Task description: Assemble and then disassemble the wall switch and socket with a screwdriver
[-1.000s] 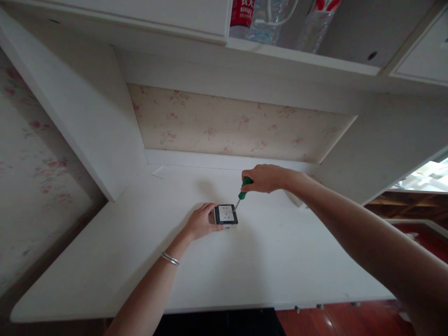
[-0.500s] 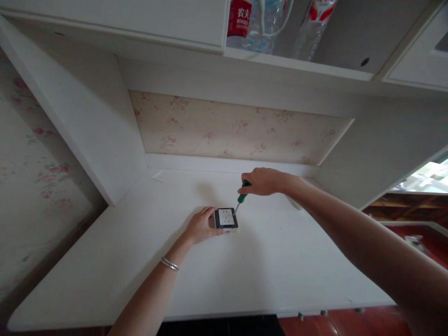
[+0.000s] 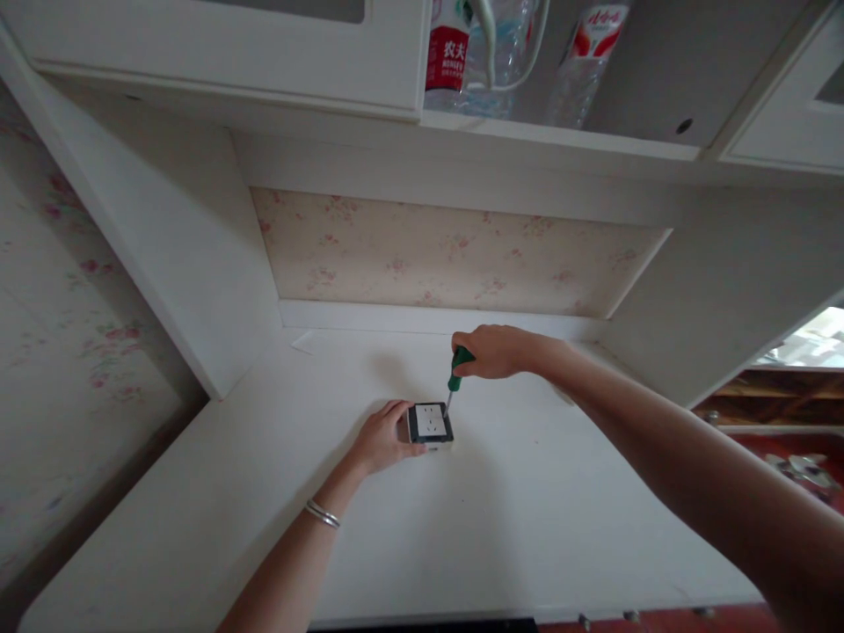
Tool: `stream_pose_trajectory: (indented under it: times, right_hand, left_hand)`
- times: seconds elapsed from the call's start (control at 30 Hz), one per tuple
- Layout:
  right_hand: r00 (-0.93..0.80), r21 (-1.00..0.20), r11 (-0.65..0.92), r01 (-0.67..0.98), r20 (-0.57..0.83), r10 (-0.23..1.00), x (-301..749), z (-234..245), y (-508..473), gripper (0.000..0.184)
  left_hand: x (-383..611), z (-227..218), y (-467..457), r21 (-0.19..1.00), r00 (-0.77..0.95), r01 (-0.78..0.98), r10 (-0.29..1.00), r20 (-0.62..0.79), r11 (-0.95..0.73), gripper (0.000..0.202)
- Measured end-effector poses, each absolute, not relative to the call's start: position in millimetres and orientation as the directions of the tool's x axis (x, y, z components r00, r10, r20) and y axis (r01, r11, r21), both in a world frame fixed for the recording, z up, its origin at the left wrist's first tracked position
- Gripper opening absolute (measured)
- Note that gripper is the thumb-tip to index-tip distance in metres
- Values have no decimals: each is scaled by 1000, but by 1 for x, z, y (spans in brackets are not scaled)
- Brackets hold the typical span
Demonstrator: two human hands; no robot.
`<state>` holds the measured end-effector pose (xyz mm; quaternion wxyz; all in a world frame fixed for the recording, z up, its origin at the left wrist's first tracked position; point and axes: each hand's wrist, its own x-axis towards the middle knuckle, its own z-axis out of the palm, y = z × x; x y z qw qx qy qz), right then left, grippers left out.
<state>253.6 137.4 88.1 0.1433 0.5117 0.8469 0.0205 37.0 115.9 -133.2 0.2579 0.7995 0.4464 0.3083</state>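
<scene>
A socket box with a white outlet face and a dark surround rests on the white desk. My left hand grips it from the left, fingers at its far edge and thumb at its near edge. My right hand is closed around the green handle of a screwdriver. Its metal shaft slants down, and the tip meets the right side of the dark surround. The exact spot under the tip is too small to make out.
The white desk top spreads around the box. Overhead is a cabinet shelf with plastic bottles, among them a red-labelled bottle. A side panel stands at the left. A scrap of paper lies near the back.
The whole view has shifted slightly, so everything sits a little lower in the picture. The screwdriver is somewhat more upright; both hands keep their holds.
</scene>
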Motion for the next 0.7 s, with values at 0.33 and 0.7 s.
stream_pose_trajectory:
  times: [0.33, 0.7]
  right_hand:
    - [-402, 250, 429, 868, -153, 903, 253, 85, 137, 63]
    - [-487, 250, 502, 828, -123, 865, 255, 86, 135, 49]
  left_hand:
    - [36, -134, 115, 696, 406, 551, 877, 258, -460, 76]
    - [37, -134, 116, 705, 402, 551, 882, 245, -447, 75]
